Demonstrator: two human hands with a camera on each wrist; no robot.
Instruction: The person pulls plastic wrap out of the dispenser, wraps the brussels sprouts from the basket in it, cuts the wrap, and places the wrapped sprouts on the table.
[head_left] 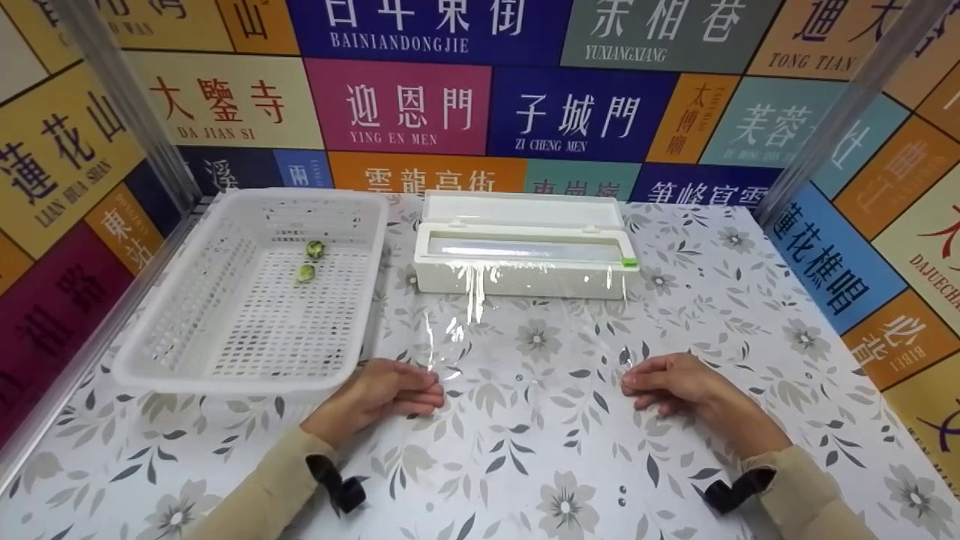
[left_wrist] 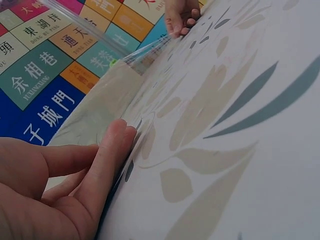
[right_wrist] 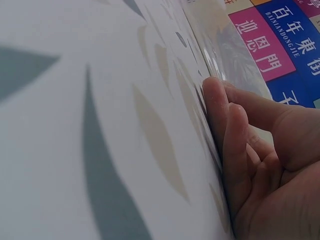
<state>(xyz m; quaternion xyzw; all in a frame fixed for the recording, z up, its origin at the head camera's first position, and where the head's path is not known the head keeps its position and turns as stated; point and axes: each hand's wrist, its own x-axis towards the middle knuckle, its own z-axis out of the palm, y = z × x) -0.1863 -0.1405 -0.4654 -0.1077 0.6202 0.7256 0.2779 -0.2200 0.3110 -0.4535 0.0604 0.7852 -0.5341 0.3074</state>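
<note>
A clear sheet of cling film [head_left: 517, 337] stretches toward me from a white dispenser box [head_left: 525, 279] whose lid [head_left: 525, 208] stands raised at the back. My left hand [head_left: 394, 388] pinches the film's near left corner between thumb and fingers. At the near right corner my right hand [head_left: 675, 384] does the same. Both hands are low over the tabletop. In the left wrist view the film [left_wrist: 150, 50] runs taut up to the other hand [left_wrist: 181, 16]. The right wrist view shows the film [right_wrist: 220, 60] rising from the fingertips.
To the left of the box stands a white perforated basket [head_left: 247, 382] with two small green round items [head_left: 305, 273] inside. A green slider [head_left: 630, 262] sits at the box's right end. Printed panels [head_left: 405, 105] wall the floral-patterned table [head_left: 562, 502] at back and sides.
</note>
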